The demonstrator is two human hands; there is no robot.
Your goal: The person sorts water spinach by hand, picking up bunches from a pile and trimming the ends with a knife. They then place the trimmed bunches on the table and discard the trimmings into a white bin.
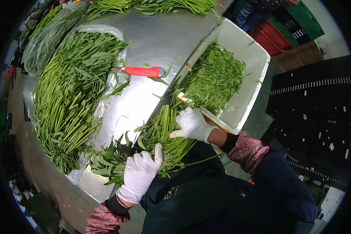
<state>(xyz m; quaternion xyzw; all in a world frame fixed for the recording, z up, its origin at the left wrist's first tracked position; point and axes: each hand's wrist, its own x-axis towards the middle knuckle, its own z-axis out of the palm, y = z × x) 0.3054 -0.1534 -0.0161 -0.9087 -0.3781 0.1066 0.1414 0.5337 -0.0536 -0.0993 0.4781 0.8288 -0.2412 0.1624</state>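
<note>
A bunch of leafy green stems [165, 134] lies across the near edge of the metal table, against the body. My left hand [140, 171], in a white glove, has its fingers curled over the leafy side of this bunch. My right hand [194, 125], gloved too, is closed on its stem side, beside the white bin. On the table, a large pile of greens [72, 97] rests on clear plastic. A red-handled knife [142, 71] lies between that pile and the bin, its blade end by the leaves.
The white bin [257, 66] at the table's right edge holds loose cut leaves [218, 76]. More bundles [175, 6] lie along the table's far side. Black crates [312, 117] stand at the right, red [270, 36] and green crates [304, 17] behind. Part of another person [243, 13] shows at the top.
</note>
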